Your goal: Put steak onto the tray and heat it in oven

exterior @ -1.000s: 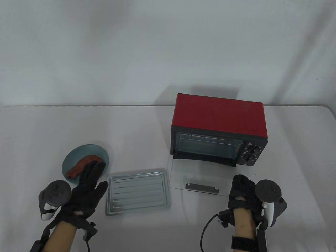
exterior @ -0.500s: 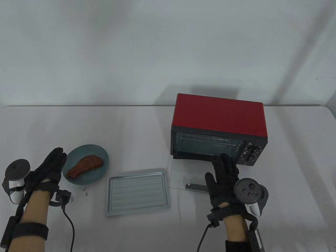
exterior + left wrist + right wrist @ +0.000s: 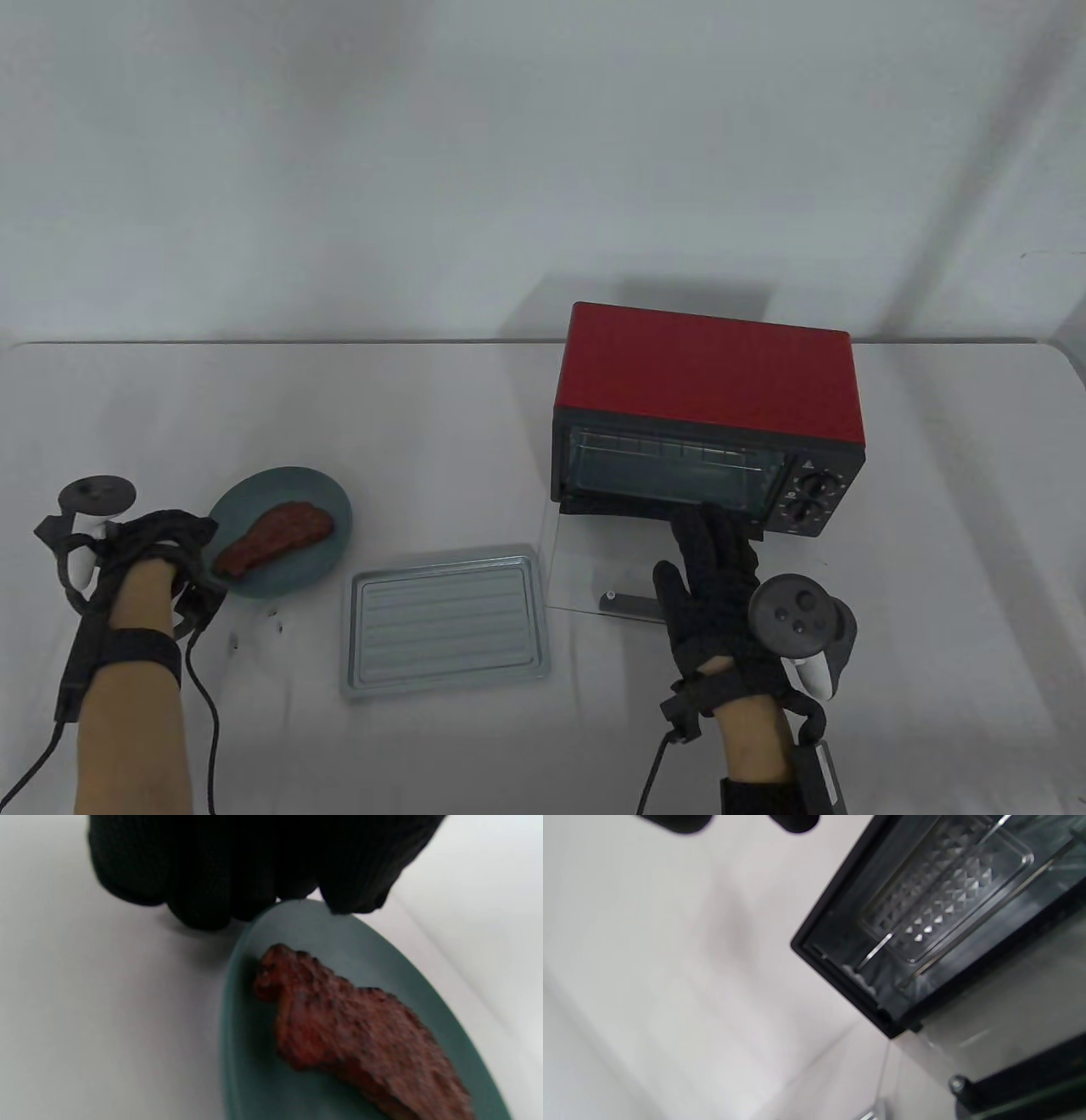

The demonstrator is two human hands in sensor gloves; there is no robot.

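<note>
Left hand is at the side of the green plate that lies far from the oven, with fingers curled down at the rim; from the left wrist view I see the fingertips at the plate edge, but I cannot tell if they really grip it. On this plate lies the steak, not yet on the tray, which stands between plate and oven. Right hand is over the oven's glass door, which lies opened flat on the table; its fingers are straight and point toward the oven opening, holding nothing. This hand hides part of the door handle. In the right wrist view the picture is blurred and tilted, and I see only the oven's inside with a wire rack.
</note>
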